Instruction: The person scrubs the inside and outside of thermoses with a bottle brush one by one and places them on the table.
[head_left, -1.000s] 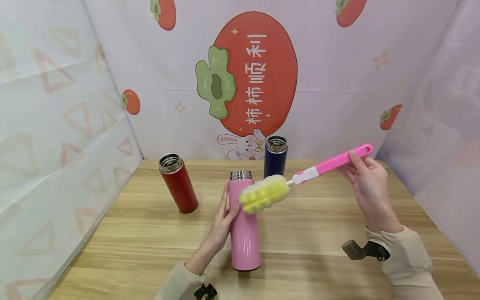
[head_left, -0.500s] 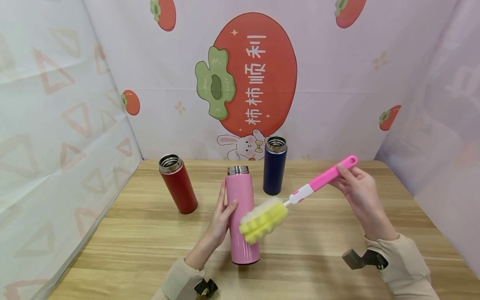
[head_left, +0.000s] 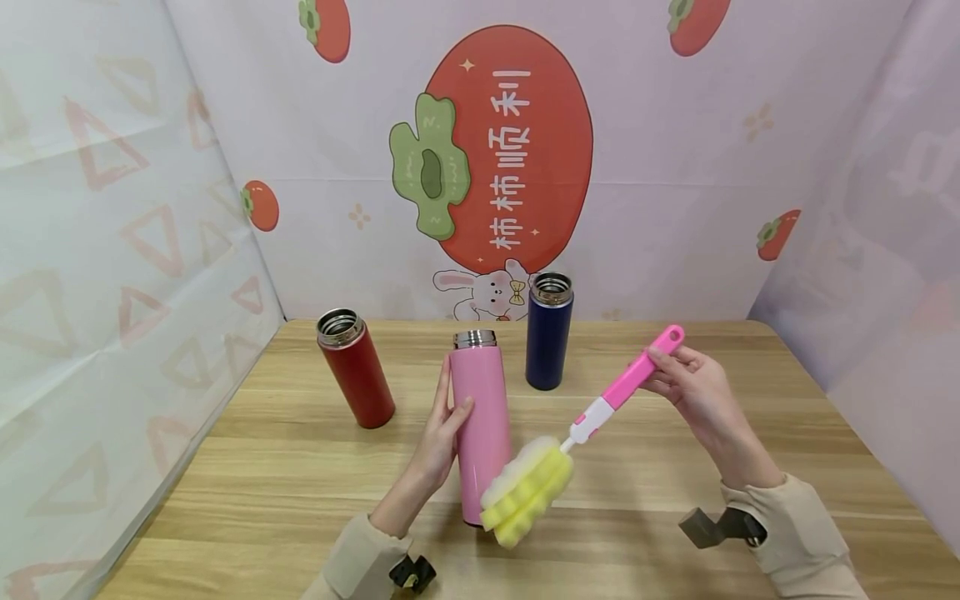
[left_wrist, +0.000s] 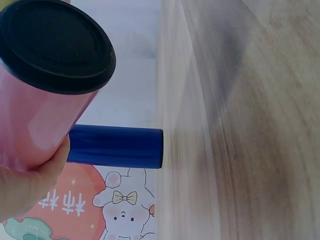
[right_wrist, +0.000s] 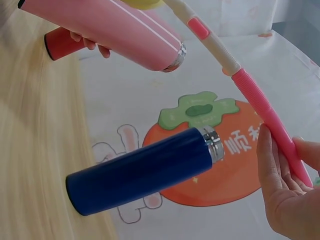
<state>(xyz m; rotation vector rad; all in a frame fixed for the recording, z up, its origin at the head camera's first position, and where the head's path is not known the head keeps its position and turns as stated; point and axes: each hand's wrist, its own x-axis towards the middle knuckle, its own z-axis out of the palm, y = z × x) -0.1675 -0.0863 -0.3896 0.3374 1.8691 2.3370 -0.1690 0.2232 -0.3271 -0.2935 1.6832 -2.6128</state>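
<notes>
The left hand (head_left: 438,442) gripped the pink bottle (head_left: 480,425) around its middle, fingers curled on its left side, holding it upright near the centre of the table (head_left: 262,492). The right hand (head_left: 693,392) pinched the pink handle of the bottle brush (head_left: 592,417), whose yellow sponge head (head_left: 525,492) hung low just beside the bottle's base. Behind stood a blue bottle (head_left: 548,331), and to the left a red bottle (head_left: 355,367), both uncapped.
</notes>
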